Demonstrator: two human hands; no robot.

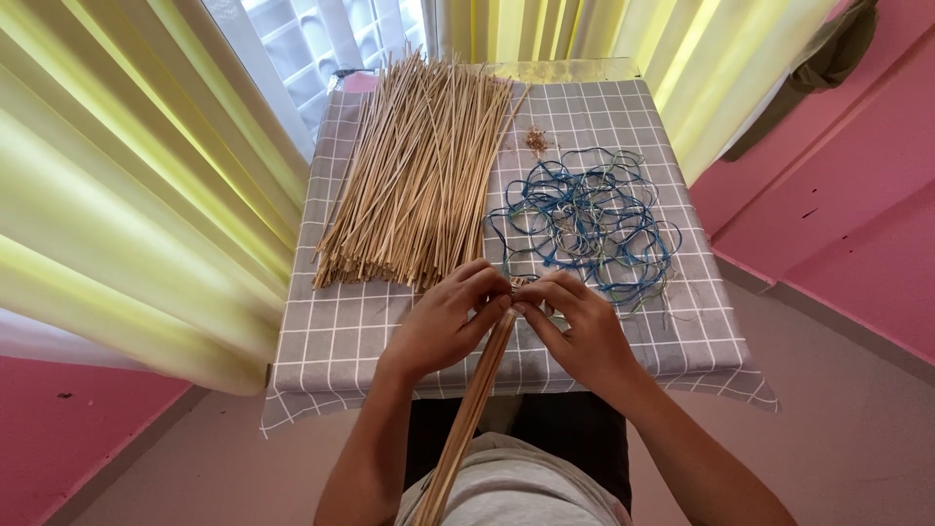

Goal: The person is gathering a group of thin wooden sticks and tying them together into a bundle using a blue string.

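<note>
Two hands in view, both the person's own. One bundle [470, 404] of thin tan sticks held between them; sticks in it too tightly packed to count, maybe a dozen or so, can't tell exactly. Left hand [440, 321] is closed round the bundle's top end, fingers curled over it, thumb underneath. Right hand [575, 326] pinches at the same top end w/ fingertips, thumb & forefinger meeting the left's; something thin may be between them, too small to tell.

Bundle runs from the hands, just over the table's near edge, down & slightly left toward the person's lap, crossing the grey shirt [516, 487] and leaving the bottom of the picture. Sticks are straight, pale straw colour, even thickness, lying parallel & tight together; top ends roughly flush at the fingers.

One big pile [414, 170] of loose sticks, same kind, on the table's left half, fanned out toward the window; hundreds, not countable. One tangle of bands [584, 219], blue w/ some green, thin loops, on the right half, near the right hand but not touching; many, overlapping, no count possible. One small heap of brownish bits [537, 140] beyond the bands, beside the pile.

One cloth [341, 341], grey w/ white grid, covers the table. Yellow curtains [127, 195] both sides, pink walls [838, 224].
</note>
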